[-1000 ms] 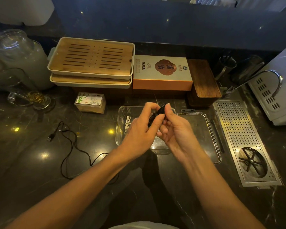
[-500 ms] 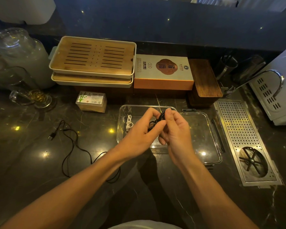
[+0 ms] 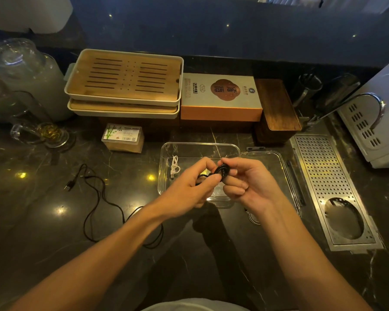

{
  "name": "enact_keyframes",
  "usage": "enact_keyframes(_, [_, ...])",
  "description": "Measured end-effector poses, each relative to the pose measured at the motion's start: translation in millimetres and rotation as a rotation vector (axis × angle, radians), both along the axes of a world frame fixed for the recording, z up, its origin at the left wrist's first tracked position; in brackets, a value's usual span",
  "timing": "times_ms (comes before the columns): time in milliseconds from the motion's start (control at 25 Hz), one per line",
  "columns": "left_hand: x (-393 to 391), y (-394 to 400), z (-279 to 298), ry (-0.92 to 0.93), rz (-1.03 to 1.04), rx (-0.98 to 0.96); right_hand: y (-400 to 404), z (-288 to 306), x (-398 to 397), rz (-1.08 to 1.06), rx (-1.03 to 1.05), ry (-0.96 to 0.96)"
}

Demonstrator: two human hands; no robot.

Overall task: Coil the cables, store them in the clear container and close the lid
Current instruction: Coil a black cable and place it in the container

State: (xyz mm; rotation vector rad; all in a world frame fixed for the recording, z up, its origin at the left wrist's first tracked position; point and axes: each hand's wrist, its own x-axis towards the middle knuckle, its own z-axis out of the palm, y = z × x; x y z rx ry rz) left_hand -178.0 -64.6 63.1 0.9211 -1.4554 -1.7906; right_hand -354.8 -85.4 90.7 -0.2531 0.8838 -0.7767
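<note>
Above the open clear plastic container (image 3: 200,149), in the head view, both hands met over the dark marble counter (image 3: 43,221). The right hand (image 3: 248,184) pinched a small black coil of cable (image 3: 222,172) between thumb and fingertips, the remaining fingers curled beneath it. The left hand (image 3: 192,190) gripped the same black cable beside the coil, thumb pressed over the strand. This looked like a winding grip: one hand fixing the loops, the other feeding slack. The uncoiled length of the cable trailed from under the left forearm across the counter to its plug (image 3: 68,187), well to the left of the container. Working directly over the container probably served to let the finished coil drop straight in.

Inside the container, near its left wall, lay a thin white cable (image 3: 175,168), bundled and apparently stored. The flat clear lid (image 3: 276,167) rested on the counter just to the right of the container, touching or nearly touching its edge, within reach for closing. A perforated steel drain tray (image 3: 328,176) lay further right. Stacked bamboo trays (image 3: 126,79) and an orange-and-white box (image 3: 220,95) stood behind, clear of the work. Judged status: coiling partly done; lid not yet fitted.
</note>
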Motion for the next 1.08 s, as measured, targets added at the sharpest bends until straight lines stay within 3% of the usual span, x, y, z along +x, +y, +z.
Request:
enact_keyframes(200, [8.6,2.4,-4.6,-0.155,0.049,-0.147,-2.3,-5.6,-2.0,0.118,0.016,0.1])
enact_keyframes(360, [3.2,0.5,-6.4,-0.229,0.208,-0.228,-2.1,-8.4,3.9,0.073,-0.057,0.166])
enact_keyframes(600, [1.0,-7.0,-2.4,0.11,0.168,0.131,-2.9,-9.6,2.5,0.186,-0.203,0.23])
enact_keyframes(920, [-1.7,3.5,-19.6,0.037,0.205,0.246,-7.9,-28.9,10.7,0.039,-0.572,0.643])
enact_keyframes(1080, [-6.6,6.8,-29.5,0.095,0.291,0.383,-13.0,-40.4,12.4,0.036,-0.492,0.626])
